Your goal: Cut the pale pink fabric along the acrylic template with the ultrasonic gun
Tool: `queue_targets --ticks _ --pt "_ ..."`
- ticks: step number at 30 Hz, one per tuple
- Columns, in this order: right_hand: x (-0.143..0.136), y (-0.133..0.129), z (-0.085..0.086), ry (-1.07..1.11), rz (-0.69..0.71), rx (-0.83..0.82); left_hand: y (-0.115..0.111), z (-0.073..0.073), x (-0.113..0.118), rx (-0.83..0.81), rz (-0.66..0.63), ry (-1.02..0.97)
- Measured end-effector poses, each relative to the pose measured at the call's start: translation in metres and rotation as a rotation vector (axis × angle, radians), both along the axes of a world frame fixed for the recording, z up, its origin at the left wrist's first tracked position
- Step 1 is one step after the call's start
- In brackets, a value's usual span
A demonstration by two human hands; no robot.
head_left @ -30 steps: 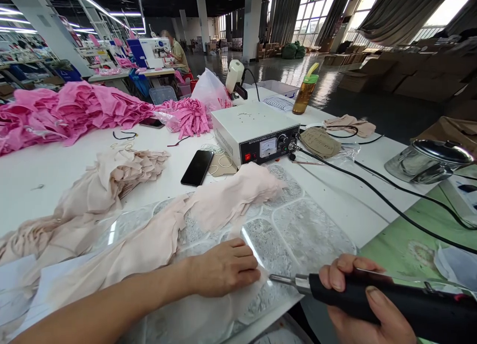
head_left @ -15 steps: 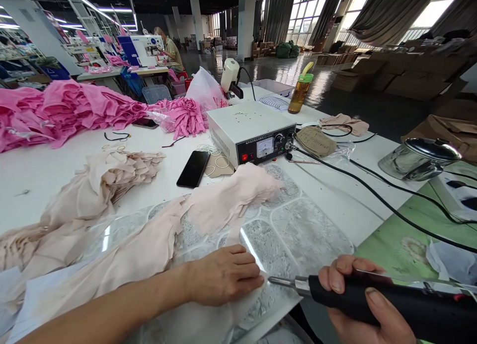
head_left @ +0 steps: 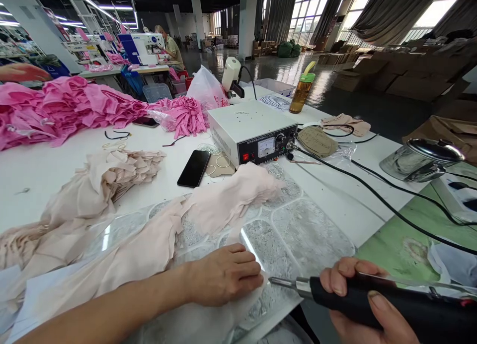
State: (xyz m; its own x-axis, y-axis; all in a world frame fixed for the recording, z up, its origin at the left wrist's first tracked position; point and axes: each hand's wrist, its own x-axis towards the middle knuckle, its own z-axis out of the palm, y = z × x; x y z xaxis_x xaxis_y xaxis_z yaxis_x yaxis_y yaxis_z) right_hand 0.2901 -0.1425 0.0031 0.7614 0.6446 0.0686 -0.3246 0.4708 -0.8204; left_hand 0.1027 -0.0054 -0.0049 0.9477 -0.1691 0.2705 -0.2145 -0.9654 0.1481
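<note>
Right hand: grip closed round a thick black handheld tool, thumb along the near side, fingers wrapped over the top. Wrist off to the right; the tool lies almost level, its bright metal collar and narrow tip pointing left. Tip right beside the left fingers, at the edge of the thin cloth; contact there I can't make out.

Left hand: palm down, fingers side by side and slightly bent, pressing on the thin cloth. Thumb hidden, so can't tell if the grip is apart or pinching. Bare forearm slants in from the near left corner.

Thin cloth is sheer, pale beige-pink, spread over a clear, glossy mat with a stone-like pattern, on a white counter. Just beyond the left hand, a layered stack of soft matte pieces, edges ragged. Duller beige pile to the left, crumpled.

Farther: black phone, flat; white metal box, dark front panel with dial and red switch. Shiny lidded mug at right. Bright pink heap far left, another person's hand above it. Amber bottle, green cap, upright at the far edge. Beyond, a person at a sewing machine.
</note>
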Motion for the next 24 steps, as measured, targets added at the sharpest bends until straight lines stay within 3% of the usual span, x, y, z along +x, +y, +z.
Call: queue_targets --ticks 24 --pt "-0.0048 0.0024 0.0032 -0.11 0.059 0.014 0.0 0.0032 0.0001 0.047 -0.017 0.022"
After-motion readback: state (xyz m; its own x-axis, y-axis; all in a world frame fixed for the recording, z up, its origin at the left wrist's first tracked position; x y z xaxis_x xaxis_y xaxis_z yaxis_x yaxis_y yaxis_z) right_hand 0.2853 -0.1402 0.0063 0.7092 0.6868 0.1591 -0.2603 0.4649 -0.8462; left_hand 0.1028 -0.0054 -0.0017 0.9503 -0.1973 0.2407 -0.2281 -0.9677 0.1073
